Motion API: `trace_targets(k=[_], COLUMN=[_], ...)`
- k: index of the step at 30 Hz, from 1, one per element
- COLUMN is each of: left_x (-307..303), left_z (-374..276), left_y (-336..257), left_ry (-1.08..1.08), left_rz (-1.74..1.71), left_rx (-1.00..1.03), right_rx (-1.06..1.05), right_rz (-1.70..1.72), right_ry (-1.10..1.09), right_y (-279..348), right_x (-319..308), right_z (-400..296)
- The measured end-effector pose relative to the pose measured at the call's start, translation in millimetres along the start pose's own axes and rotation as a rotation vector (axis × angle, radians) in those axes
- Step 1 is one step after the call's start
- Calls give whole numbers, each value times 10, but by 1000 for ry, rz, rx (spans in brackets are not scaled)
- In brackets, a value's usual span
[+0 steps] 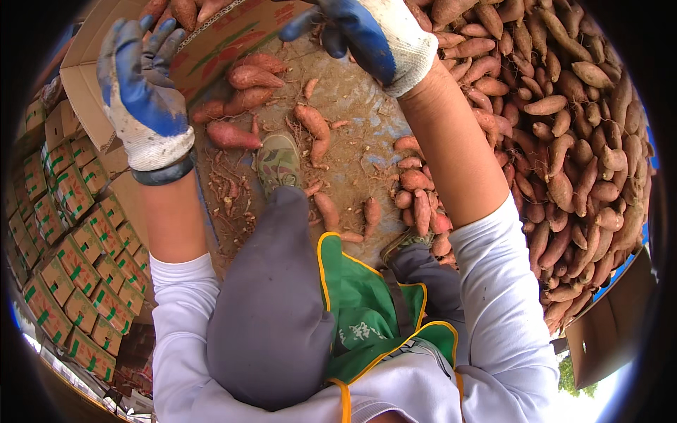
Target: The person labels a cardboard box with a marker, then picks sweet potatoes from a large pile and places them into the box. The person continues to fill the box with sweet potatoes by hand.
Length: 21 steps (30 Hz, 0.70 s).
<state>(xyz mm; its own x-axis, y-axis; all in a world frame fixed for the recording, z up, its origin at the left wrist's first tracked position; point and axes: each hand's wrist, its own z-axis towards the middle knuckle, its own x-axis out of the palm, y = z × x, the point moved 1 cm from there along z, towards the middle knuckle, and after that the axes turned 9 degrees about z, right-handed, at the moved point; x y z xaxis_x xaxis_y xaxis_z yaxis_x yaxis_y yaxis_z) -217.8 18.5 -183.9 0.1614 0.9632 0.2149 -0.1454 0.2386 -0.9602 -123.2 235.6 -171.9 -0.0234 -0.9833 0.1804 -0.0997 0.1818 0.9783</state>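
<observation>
My left hand [143, 100], in a white knit glove with a blue coated palm, is raised beside an open cardboard box [222, 53]. Its fingers are apart and loosely curled, with nothing in them. My right hand [365, 39], gloved the same way, reaches past the near side of the box at the top of the view. Its fingers are spread and no object shows between them; the top edge cuts part of it off. Sweet potatoes [185, 13] show inside the box. More sweet potatoes [248, 79] lie on the ground against its near wall.
A large heap of sweet potatoes [560, 132] rises on my right, with a smaller pile [418, 185] by my right shoe. Loose roots [314, 129] and scraps litter the ground around my left shoe [277, 161]. Stacked printed cartons [79, 264] stand at the left.
</observation>
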Motion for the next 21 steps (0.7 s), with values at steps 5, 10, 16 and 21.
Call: trace_targets(k=[5,10,16,21], left_x=[-264,-330,232,-114], left_z=[-677,-806,-1044,-919], left_y=[645,1369,1940,2373], left_ry=[392,773,1141,1040], left_rz=[711,1364,1681,1581], left_rx=[12,244,-15,191], right_rx=[506,678,959,879], right_rz=[44,-921,-1285,-1059], right_ry=[-401,-219,-23,-117], right_y=[-963,-1585,-1850,-2003], right_x=[-620,-776,-656,-676], right_z=[-850,-2004,-2852,-2686])
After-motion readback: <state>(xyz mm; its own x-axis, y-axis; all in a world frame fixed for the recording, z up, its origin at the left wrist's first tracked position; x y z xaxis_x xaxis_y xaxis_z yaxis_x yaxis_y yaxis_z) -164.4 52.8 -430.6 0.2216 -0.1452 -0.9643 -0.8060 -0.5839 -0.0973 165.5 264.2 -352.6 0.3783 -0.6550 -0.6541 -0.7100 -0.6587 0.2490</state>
